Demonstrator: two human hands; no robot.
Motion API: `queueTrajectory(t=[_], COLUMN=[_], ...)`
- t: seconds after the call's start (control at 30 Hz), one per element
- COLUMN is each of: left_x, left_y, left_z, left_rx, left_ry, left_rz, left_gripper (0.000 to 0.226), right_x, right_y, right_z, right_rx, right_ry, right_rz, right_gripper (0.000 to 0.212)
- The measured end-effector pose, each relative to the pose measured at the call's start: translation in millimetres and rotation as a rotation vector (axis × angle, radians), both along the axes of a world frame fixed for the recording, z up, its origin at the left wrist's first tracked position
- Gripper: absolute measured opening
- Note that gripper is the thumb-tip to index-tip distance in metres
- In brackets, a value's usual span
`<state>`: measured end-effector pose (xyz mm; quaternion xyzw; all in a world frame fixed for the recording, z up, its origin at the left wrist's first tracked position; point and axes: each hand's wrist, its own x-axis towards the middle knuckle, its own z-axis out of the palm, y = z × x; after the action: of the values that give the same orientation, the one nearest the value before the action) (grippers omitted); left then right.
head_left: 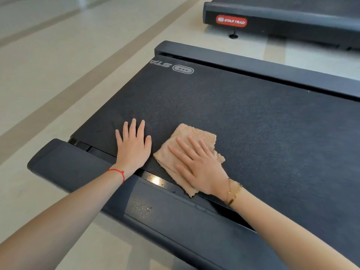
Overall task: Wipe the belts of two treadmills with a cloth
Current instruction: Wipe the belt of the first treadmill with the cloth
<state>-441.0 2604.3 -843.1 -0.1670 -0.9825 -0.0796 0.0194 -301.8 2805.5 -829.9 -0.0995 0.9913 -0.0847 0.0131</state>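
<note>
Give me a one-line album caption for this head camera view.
Right hand presses a tan cloth flat on a treadmill belt; left hand rests flat beside it.

Floor (58,61): pale cream, smooth, slight sheen; fills left side & upper right of view. Darker tan bands (81,82) run diagonally across it, approx. parallel, one wide, others narrower. Light: bright, even, soft; pale reflections on floor upper right, no hard shadows. Top-left corner blurred, can't tell what's there. No walls, windows or furniture in view.
</note>
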Motion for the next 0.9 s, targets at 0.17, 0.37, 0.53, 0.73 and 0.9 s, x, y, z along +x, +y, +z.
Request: queueTrajectory(t=[0.17, 0.37, 0.53, 0.73, 0.9], left_x=[1.5, 4.0, 5.5, 4.3, 4.5], left_y=[2.5, 4.7, 3.9, 2.8, 4.8], left_z=[1.5, 3.7, 4.8, 4.1, 2.7], left_rx=[-0.025, -0.047, -0.049, -0.046, -0.061], left_ry=[-0.007, -0.007, 0.005, -0.002, -0.007], left_rz=[0.01, 0.01, -0.001, 0.0, 0.005], left_gripper=[0.059, 0.059, 0.059, 0.059, 0.059], right_x=[-1.5, -50.7, -22.1, 15.8, -14.5], right_y=[58.8, 63.9, 1.4, 37.5, 95.7], right_z=[0.9, 5.4, 1.7, 2.0, 3.7], right_rx=[-0.011, -0.015, -0.008, -0.034, -0.03], right_ry=[0.001, -0.076, -0.022, 0.011, -0.035], right_rz=[-0.187, -0.527, -0.156, -0.12, -0.443], right_gripper=[0.055, 0.055, 0.055, 0.055, 0.055])
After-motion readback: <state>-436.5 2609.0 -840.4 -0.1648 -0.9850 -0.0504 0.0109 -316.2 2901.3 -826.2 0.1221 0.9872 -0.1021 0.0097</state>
